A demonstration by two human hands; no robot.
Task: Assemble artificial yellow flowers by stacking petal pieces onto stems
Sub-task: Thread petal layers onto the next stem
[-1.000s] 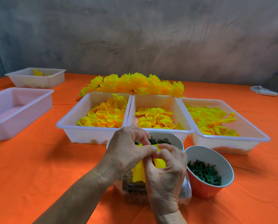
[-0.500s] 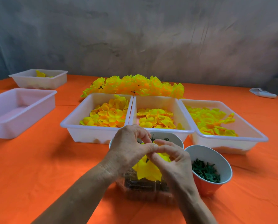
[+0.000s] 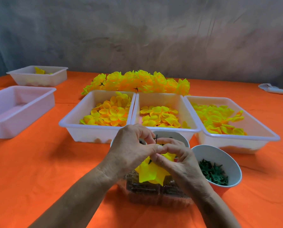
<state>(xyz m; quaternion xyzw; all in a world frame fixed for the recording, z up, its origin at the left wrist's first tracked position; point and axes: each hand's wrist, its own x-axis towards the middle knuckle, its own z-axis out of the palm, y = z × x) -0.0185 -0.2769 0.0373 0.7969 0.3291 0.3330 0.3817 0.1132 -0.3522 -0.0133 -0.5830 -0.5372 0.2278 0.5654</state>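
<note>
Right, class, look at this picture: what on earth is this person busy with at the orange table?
A person is putting together an artificial yellow flower. Both hands, the left hand and the right hand, pinch a yellow petal piece around a thin dark stem that pokes up between the fingers. Behind them stand three white trays of loose petals, with a heap of finished flowers further back. A cup of green pieces sits to the right.
</note>
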